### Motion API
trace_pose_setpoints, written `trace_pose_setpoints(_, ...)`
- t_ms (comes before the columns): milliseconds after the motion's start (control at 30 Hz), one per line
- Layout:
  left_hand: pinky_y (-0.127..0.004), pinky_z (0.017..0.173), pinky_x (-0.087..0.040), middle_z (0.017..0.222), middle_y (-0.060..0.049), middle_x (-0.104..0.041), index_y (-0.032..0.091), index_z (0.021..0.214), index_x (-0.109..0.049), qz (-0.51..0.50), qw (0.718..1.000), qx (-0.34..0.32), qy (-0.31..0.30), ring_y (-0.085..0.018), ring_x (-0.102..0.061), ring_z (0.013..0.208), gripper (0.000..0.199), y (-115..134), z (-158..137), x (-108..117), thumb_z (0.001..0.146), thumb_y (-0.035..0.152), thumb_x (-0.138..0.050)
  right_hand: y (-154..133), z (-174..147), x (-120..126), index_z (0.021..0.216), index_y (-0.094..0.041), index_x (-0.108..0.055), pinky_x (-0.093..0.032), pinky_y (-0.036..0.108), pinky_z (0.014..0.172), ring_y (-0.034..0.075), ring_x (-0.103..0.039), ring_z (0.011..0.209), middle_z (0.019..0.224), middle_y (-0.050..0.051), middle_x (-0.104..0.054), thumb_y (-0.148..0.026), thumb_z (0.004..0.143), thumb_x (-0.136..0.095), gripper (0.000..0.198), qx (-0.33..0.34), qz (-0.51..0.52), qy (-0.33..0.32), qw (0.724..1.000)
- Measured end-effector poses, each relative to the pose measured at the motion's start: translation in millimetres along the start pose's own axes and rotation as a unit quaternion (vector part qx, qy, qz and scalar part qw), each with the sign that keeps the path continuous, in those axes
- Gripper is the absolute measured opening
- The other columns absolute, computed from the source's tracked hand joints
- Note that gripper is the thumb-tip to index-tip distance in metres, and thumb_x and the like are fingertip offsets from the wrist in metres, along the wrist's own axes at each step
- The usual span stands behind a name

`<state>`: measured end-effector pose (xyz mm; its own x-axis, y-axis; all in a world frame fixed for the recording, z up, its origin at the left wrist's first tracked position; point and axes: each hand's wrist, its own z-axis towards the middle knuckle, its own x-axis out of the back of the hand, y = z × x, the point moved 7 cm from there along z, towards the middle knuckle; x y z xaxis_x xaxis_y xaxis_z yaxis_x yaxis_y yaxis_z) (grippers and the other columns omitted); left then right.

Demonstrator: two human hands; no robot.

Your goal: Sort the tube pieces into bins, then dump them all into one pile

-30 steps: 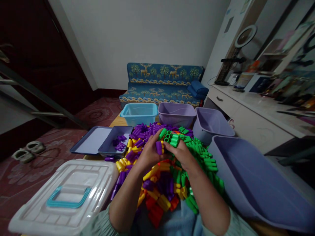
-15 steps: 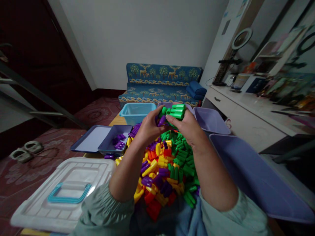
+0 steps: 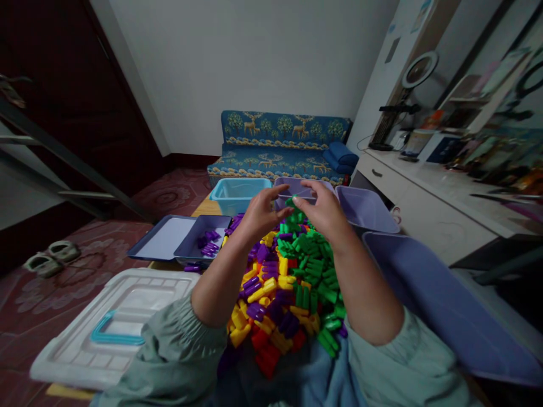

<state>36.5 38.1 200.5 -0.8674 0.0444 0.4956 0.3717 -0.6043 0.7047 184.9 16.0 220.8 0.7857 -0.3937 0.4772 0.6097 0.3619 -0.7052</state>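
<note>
Both hands hover over a heap of plastic building pieces, short double-tube shapes. My left hand [image 3: 262, 213] is open, its thumb and fingers apart. Facing it, my right hand [image 3: 321, 210] is also open, with fingers spread. A few green pieces [image 3: 298, 210] show between and just below the hands, blurred; whether they touch the right thumb I cannot tell. Green pieces [image 3: 316, 265] gather on the heap's right side. Yellow pieces [image 3: 265, 289], purple pieces [image 3: 271, 268] and red pieces [image 3: 268, 359] lie mixed in the middle and near side.
Behind the heap stand a light blue bin [image 3: 240, 189] and purple bins [image 3: 365, 208]. A shallow tray [image 3: 184, 251] at left holds several purple pieces, beside its lid [image 3: 156, 237]. A white lid [image 3: 106, 339] lies near left; a long purple lid [image 3: 441, 316] lies at right.
The green and purple pieces held between both hands have been let go and dropped onto the heap. My fingers have opened, and the view has shifted slightly.
</note>
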Motion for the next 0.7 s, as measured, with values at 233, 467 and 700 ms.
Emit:
trace_pose_setpoints(233, -0.044, 0.096, -0.046, 0.128, -0.013, -0.057, 0.026, 0.138, -0.047, 0.22, 0.96, 0.051, -0.168, -0.032, -0.057, 0.114, 0.075, -4.5, -113.8, 18.2, 0.069, 0.034, -0.074, 28.8, -110.7, 1.5, 0.121, -0.025, -0.06, -0.044, 0.05, 0.098, 0.03, -0.057, 0.113, 0.121, 0.009, -0.063, -0.036, 0.071, -0.07, 0.052, -0.039, -0.143, -0.162, 0.976)
trace_pose_setpoints(467, -0.062, 0.109, -0.022, 0.158, -0.011, -0.015, 0.04, 0.147, -0.023, 0.316, 0.9, 0.116, -0.277, -0.043, -0.014, 0.142, 0.121, -26.0, -226.8, -5.1, 0.044, 0.032, -0.085, 40.9, -222.8, -25.7, 0.148, -0.034, -0.026, -0.025, 0.056, 0.112, 0.035, -0.019, 0.143, 0.156, 0.007, -0.025, -0.037, 0.055, -0.083, 0.109, -0.012, -0.231, -0.264, 0.936)
trace_pose_setpoints(700, -0.061, 0.112, -0.017, 0.159, -0.008, -0.009, 0.041, 0.147, -0.022, 0.342, 0.9, 0.1, -0.251, -0.04, -0.012, 0.143, 0.115, -42.8, -225.6, -21.3, 0.049, 0.038, -0.083, 42.5, -228.5, -52.2, 0.15, -0.037, -0.011, -0.013, 0.057, 0.114, 0.032, -0.006, 0.145, 0.16, 0.004, -0.003, -0.031, 0.061, -0.079, 0.112, 0.067, -0.256, -0.297, 0.917)
